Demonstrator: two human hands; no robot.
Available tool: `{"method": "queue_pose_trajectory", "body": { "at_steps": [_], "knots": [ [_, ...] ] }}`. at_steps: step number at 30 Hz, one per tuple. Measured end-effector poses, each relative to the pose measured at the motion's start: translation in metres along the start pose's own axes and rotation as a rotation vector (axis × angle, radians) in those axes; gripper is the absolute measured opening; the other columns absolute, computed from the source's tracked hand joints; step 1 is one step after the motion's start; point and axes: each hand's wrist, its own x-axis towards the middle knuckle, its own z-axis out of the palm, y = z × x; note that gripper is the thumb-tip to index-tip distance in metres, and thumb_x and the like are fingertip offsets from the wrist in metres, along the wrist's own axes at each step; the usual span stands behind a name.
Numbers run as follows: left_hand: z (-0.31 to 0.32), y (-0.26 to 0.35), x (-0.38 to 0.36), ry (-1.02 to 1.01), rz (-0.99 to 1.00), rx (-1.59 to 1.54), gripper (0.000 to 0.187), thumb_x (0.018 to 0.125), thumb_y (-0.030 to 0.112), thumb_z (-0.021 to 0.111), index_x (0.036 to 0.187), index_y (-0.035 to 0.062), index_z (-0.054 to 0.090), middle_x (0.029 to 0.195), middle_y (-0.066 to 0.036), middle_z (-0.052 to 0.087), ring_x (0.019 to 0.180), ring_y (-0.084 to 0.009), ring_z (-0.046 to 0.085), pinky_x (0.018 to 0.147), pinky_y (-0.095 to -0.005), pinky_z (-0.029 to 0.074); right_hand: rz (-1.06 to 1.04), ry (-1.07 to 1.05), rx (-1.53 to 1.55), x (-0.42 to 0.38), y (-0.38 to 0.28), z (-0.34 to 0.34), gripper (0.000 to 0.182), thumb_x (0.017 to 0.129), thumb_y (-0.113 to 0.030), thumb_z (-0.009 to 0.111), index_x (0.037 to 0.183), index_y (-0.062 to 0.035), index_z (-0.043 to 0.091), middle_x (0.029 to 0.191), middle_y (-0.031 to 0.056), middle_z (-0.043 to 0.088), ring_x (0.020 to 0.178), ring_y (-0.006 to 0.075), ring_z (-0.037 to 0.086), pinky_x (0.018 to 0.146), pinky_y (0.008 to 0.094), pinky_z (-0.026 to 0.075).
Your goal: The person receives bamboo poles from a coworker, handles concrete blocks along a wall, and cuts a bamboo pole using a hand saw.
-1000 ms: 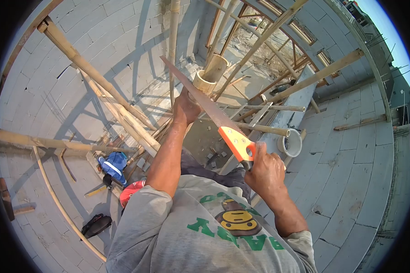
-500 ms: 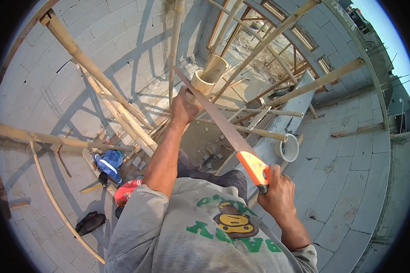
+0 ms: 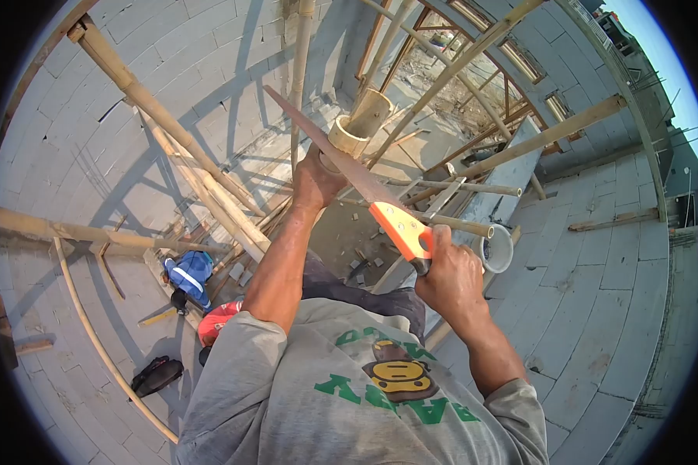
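My right hand is closed round the orange and black handle of a hand saw. The saw's long blade slants up and left, lying against a thick bamboo pole just below its cut, hollow end. A half-round section of the bamboo stands up beyond the cut ring. My left hand is wrapped round the bamboo below the blade; its fingertips are partly hidden behind the pole and the saw.
Bamboo poles and wooden beams cross around me between block walls. A white bucket stands right of my legs. Blue clothing and a black bag lie at the left.
The saw and my right hand have moved up and left, so the blade tip reaches farther past the bamboo. My left hand keeps its hold.
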Motion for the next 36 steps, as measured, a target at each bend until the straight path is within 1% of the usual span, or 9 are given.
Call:
{"method": "queue_pose_trajectory", "body": {
  "at_steps": [3, 7, 14, 20, 25, 30, 31, 33, 36],
  "knots": [
    [0.006, -0.011, 0.011, 0.010, 0.046, -0.097, 0.065, 0.067, 0.036, 0.081, 0.116, 0.0025, 0.055, 0.107, -0.018, 0.067, 0.101, -0.0311, 0.065, 0.085, -0.0373, 0.051, 0.024, -0.047, -0.020, 0.035, -0.019, 0.019, 0.042, 0.063, 0.000, 0.063, 0.101, 0.0003, 0.043, 0.069, 0.0240, 0.061, 0.066, 0.0451, 0.061, 0.062, 0.0516, 0.048],
    [0.012, -0.012, 0.010, -0.025, 0.003, -0.194, 0.062, 0.067, 0.035, 0.080, 0.114, 0.0021, 0.056, 0.105, -0.018, 0.068, 0.099, -0.0320, 0.065, 0.085, -0.0383, 0.051, 0.108, 0.003, -0.016, -0.070, 0.020, -0.013, 0.040, 0.065, -0.001, 0.063, 0.101, -0.0007, 0.044, 0.070, 0.0225, 0.062, 0.063, 0.0443, 0.061, 0.060, 0.0514, 0.048],
    [0.007, -0.008, 0.015, 0.078, 0.131, -0.014, 0.064, 0.064, 0.036, 0.082, 0.113, 0.0028, 0.055, 0.102, -0.018, 0.068, 0.096, -0.0323, 0.066, 0.085, -0.0381, 0.051, 0.064, -0.088, -0.030, 0.048, -0.024, 0.015, 0.033, 0.073, -0.009, 0.061, 0.099, 0.0010, 0.043, 0.067, 0.0250, 0.061, 0.066, 0.0433, 0.062, 0.061, 0.0507, 0.049],
    [-0.012, 0.025, -0.001, -0.031, -0.007, -0.098, 0.047, 0.077, 0.028, 0.075, 0.111, 0.0007, 0.057, 0.103, -0.013, 0.068, 0.094, -0.0262, 0.066, 0.081, -0.0370, 0.051, 0.109, -0.027, -0.002, -0.076, 0.004, -0.023, 0.040, 0.065, -0.005, 0.065, 0.099, 0.0011, 0.045, 0.066, 0.0189, 0.063, 0.058, 0.0386, 0.063, 0.059, 0.0456, 0.050],
    [-0.005, -0.001, 0.011, -0.024, 0.034, -0.160, 0.065, 0.067, 0.032, 0.082, 0.119, 0.0033, 0.054, 0.104, -0.019, 0.068, 0.098, -0.0280, 0.066, 0.084, -0.0347, 0.051, 0.032, -0.043, -0.059, 0.048, -0.033, 0.013, 0.036, 0.066, -0.005, 0.062, 0.096, 0.0032, 0.044, 0.064, 0.0223, 0.061, 0.062, 0.0418, 0.062, 0.062, 0.0483, 0.050],
    [0.012, 0.002, -0.004, -0.007, -0.012, -0.078, 0.066, 0.066, 0.037, 0.081, 0.116, 0.0042, 0.056, 0.104, -0.020, 0.068, 0.098, -0.0338, 0.065, 0.084, -0.0394, 0.051, 0.111, 0.003, -0.032, -0.086, 0.016, -0.006, 0.048, 0.065, -0.002, 0.063, 0.108, -0.0008, 0.043, 0.068, 0.0198, 0.059, 0.057, 0.0425, 0.059, 0.056, 0.0511, 0.047],
    [0.007, -0.002, 0.006, 0.009, 0.009, -0.094, 0.065, 0.066, 0.038, 0.081, 0.116, 0.0042, 0.056, 0.103, -0.019, 0.068, 0.098, -0.0337, 0.066, 0.084, -0.0395, 0.051, 0.165, -0.077, -0.092, -0.085, 0.009, -0.014, 0.046, 0.064, -0.005, 0.070, 0.104, -0.0012, 0.047, 0.064, 0.0172, 0.061, 0.057, 0.0391, 0.062, 0.061, 0.0451, 0.051],
    [0.015, -0.038, 0.008, 0.022, 0.074, -0.154, 0.066, 0.066, 0.036, 0.082, 0.118, 0.0050, 0.054, 0.103, -0.018, 0.068, 0.097, -0.0329, 0.066, 0.083, -0.0392, 0.051, 0.145, 0.009, 0.003, -0.048, 0.010, -0.012, 0.043, 0.065, -0.006, 0.069, 0.101, 0.0002, 0.047, 0.065, 0.0182, 0.062, 0.057, 0.0393, 0.063, 0.059, 0.0455, 0.050],
    [0.016, -0.002, -0.002, 0.074, 0.110, -0.121, 0.069, 0.064, 0.035, 0.082, 0.119, 0.0069, 0.052, 0.103, -0.017, 0.068, 0.097, -0.0340, 0.066, 0.083, -0.0397, 0.051, 0.074, -0.083, -0.069, 0.033, -0.030, 0.014, 0.034, 0.065, -0.005, 0.063, 0.093, 0.0028, 0.045, 0.066, 0.0235, 0.063, 0.061, 0.0396, 0.064, 0.064, 0.0449, 0.051]
  ]
}}
